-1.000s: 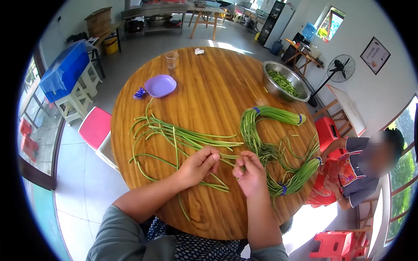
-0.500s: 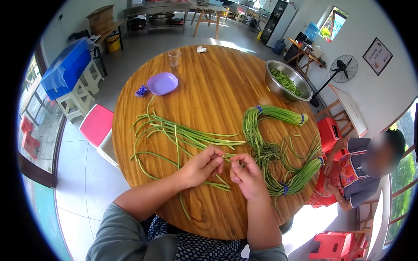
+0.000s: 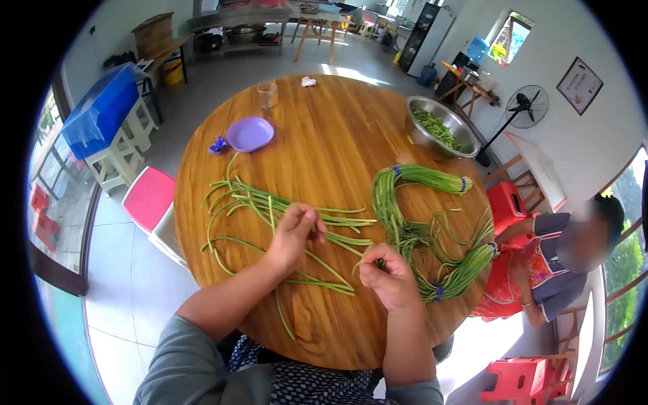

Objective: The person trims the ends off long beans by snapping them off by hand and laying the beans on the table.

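Observation:
Loose garlic scapes (image 3: 256, 197), long and green, lie across the left half of the round wooden table. My left hand (image 3: 295, 233) is over them with its fingers curled together; what they hold, if anything, is hidden. To its right my right hand (image 3: 389, 275) pinches a thin piece of garlic scape (image 3: 358, 265) near its fingertips. Just beyond that hand, a large bundle of garlic scapes (image 3: 386, 202) curves across the table, bound with blue-purple ties (image 3: 397, 171). Its near end (image 3: 466, 270) lies close to the table's right edge.
A steel bowl (image 3: 420, 135) with cut green pieces stands at the back right. A purple plate (image 3: 250, 135), a crumpled purple tie (image 3: 217, 144), a clear cup (image 3: 267, 94) and white tissue (image 3: 308, 82) are farther back. Another person (image 3: 560, 250) sits at the right.
My hands were close together over the scapes. Now my left hand has moved up and left, away from my right hand, which has shifted slightly down and right.

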`<move>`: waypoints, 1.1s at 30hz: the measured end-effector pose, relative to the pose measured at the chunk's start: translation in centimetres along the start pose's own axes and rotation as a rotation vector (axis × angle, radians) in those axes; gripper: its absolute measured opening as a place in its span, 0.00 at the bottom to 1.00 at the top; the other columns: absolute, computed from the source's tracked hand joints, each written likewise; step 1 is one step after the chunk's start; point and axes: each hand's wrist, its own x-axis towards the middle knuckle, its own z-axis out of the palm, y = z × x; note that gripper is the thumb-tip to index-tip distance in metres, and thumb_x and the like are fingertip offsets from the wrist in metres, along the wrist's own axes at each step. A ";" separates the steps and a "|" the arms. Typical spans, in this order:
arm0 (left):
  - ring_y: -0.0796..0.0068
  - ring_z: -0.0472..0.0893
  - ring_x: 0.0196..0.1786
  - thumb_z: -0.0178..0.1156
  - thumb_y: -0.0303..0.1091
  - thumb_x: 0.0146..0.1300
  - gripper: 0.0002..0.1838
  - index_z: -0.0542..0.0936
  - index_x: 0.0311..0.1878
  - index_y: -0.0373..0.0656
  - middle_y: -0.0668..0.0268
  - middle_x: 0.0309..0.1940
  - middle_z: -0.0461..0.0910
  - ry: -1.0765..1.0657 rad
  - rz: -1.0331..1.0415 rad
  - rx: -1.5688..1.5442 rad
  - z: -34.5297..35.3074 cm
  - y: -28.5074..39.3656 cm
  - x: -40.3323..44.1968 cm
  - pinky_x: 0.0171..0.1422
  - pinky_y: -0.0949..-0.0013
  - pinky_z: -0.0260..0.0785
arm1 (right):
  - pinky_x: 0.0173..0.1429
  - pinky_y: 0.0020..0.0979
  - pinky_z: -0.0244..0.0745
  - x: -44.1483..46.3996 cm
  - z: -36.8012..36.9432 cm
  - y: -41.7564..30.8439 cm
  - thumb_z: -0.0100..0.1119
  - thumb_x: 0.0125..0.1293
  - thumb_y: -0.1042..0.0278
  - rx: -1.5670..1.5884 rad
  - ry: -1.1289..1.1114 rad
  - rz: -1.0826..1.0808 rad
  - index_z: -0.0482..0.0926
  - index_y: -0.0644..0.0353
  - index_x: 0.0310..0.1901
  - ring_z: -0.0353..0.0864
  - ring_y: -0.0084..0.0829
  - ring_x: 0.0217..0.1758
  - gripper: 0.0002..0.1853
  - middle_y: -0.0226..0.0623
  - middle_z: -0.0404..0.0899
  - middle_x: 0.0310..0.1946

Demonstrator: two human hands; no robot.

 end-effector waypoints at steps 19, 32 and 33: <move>0.81 0.70 0.31 0.44 0.24 0.77 0.16 0.65 0.65 0.44 0.64 0.40 0.79 -0.485 0.020 0.293 1.3 -0.8 -2.9 0.37 0.76 0.67 | 0.38 0.30 0.73 -29.0 -15.1 -4.8 0.56 0.72 0.65 -1.440 1.326 0.075 0.81 0.63 0.45 0.77 0.28 0.31 0.11 0.35 0.79 0.29; 0.73 0.81 0.33 0.49 0.20 0.74 0.26 0.53 0.70 0.40 0.58 0.39 0.81 -0.857 0.038 0.427 5.3 2.3 -6.5 0.41 0.70 0.75 | 0.36 0.23 0.63 -7.3 2.9 0.9 0.55 0.75 0.67 -0.007 0.599 -0.044 0.77 0.60 0.42 0.69 0.19 0.32 0.06 0.28 0.74 0.36; 0.74 0.81 0.35 0.50 0.22 0.74 0.26 0.53 0.71 0.41 0.59 0.40 0.80 -0.826 0.036 0.444 4.8 2.3 -6.3 0.41 0.70 0.75 | 0.36 0.24 0.62 -7.0 2.8 0.7 0.53 0.76 0.68 0.284 0.634 -0.068 0.75 0.60 0.39 0.68 0.20 0.31 0.07 0.31 0.74 0.37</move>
